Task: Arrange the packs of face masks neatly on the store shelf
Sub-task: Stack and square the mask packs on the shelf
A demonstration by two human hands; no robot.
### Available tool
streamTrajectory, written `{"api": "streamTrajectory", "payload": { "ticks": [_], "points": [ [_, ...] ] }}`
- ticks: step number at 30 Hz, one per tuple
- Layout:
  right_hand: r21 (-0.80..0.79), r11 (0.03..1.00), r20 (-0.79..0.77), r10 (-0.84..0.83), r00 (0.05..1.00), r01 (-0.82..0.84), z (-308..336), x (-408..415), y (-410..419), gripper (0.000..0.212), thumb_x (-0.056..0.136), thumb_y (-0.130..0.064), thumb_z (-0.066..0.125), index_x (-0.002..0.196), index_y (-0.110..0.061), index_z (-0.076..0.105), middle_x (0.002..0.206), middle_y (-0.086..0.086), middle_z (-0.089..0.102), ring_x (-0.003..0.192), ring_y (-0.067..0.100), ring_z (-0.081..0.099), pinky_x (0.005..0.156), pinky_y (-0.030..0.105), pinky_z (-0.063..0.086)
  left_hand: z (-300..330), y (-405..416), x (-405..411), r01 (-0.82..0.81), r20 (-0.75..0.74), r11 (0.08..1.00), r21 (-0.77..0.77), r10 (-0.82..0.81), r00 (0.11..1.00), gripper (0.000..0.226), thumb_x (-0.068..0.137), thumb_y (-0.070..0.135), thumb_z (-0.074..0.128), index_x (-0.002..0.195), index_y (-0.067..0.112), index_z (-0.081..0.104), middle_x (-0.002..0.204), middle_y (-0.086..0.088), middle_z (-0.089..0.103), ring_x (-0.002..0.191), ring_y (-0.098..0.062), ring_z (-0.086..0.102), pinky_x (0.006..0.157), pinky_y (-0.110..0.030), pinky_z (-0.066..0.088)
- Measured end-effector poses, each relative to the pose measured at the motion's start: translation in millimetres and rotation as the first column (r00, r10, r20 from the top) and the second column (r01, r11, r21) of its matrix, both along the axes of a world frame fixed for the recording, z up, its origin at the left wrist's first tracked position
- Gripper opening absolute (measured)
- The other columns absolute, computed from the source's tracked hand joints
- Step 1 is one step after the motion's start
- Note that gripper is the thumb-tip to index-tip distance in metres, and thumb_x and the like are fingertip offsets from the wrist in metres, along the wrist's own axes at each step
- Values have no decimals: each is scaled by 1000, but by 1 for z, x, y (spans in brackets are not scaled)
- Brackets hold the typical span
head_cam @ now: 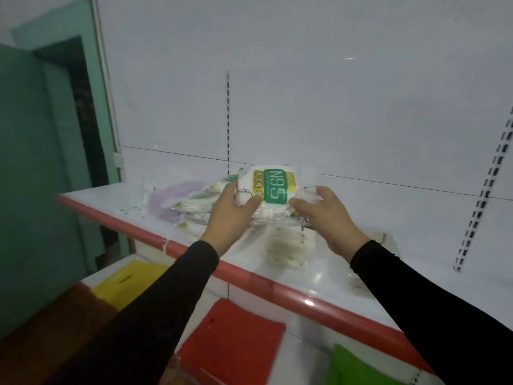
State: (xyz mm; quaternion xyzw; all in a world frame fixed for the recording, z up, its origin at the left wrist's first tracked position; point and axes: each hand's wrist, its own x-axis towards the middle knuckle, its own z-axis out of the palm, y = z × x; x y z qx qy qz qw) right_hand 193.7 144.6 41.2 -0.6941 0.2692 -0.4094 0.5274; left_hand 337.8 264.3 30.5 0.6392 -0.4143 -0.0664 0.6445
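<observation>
On the lower shelf (291, 354), nearest the camera, a yellow sheet (125, 282), a red sheet (236, 343) and a green sheet (358, 368) are laid flat. Above it, the white store shelf (347, 287) with its red front edge is seen running from left to lower right. A stack of face mask packs (273, 201) is held just above this shelf between both hands: the left hand (230, 215) is curled round its left end with the thumb on top, and the right hand (327, 215) grips its right end. The top pack's green N95 label is turned sideways, so its lettering runs towards the camera. More packs (191, 201) are piled loosely to the left, one of them purple.
</observation>
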Motion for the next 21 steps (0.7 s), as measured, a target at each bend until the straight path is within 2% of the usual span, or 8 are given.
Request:
{"api": "streamTrajectory", "payload": {
  "ticks": [3, 5, 7, 9, 11, 13, 16, 21],
  "points": [
    [-36, 999, -29, 38, 999, -39, 5, 39, -7, 49, 86, -23, 72, 129, -16, 48, 111, 1, 62, 87, 17, 69, 74, 33, 60, 6, -3, 38, -72, 18, 997, 31, 71, 997, 48, 92, 32, 63, 136, 22, 44, 112, 5, 63, 89, -15, 67, 63, -29, 54],
    [-47, 997, -43, 67, 997, -69, 8, 62, -14, 44, 88, -25, 71, 124, -18, 48, 102, -6, 60, 86, 16, 66, 79, 36, 60, 12, -7, 60, -115, 36, 992, 57, 113, 993, 54, 92, 34, 63, 140, 19, 42, 111, 3, 61, 88, -17, 67, 62, -30, 54],
    [-40, 994, -40, 102, 994, -103, 10, 85, -24, 44, 89, -24, 70, 124, -18, 46, 99, -8, 58, 82, 14, 64, 80, 36, 59, 17, -11, 81, -161, 62, 983, 88, 156, 986, 54, 92, 36, 63, 139, 19, 42, 105, 6, 59, 87, -17, 66, 70, -34, 58],
    [-43, 990, -57, 134, 989, -137, 13, 107, -32, 53, 88, -26, 72, 131, -12, 45, 112, 1, 62, 85, 16, 67, 74, 33, 59, 22, -14, 103, -210, 104, 970, 126, 198, 975, 56, 91, 38, 64, 140, 19, 44, 111, 3, 59, 95, -21, 64, 84, -41, 57],
    [-39, 985, -63, 163, 985, -166, 14, 130, -38, 62, 85, -27, 75, 136, -10, 45, 122, 9, 63, 88, 20, 69, 78, 37, 60, 25, -16, 126, -238, 115, 960, 145, 222, 968, 58, 90, 40, 65, 140, 19, 45, 120, -1, 57, 103, -23, 63, 90, -45, 55],
    [-34, 983, -68, 179, 982, -182, 12, 149, -41, 55, 84, -24, 75, 131, -11, 48, 118, 11, 65, 83, 18, 67, 81, 40, 60, 25, -19, 148, -239, 112, 957, 162, 223, 968, 57, 90, 40, 65, 139, 20, 46, 126, -3, 58, 105, -24, 63, 89, -43, 55],
    [-26, 983, -75, 180, 981, -182, 9, 172, -41, 45, 86, -17, 73, 124, -12, 50, 115, 8, 66, 90, 19, 68, 80, 37, 60, 24, -26, 174, -238, 136, 950, 202, 213, 967, 56, 90, 41, 63, 140, 22, 46, 132, -5, 57, 112, -27, 61, 95, -45, 53],
    [-81, 994, -141, 66, 988, -78, 7, 199, -43, 49, 86, -26, 72, 127, -17, 46, 110, 0, 64, 94, 20, 69, 88, 43, 58, 23, -41, 207, -204, 214, 933, 297, 143, 966, 54, 95, 40, 57, 145, 22, 43, 141, -7, 51, 126, -24, 51, 104, -36, 43]
  ]
}}
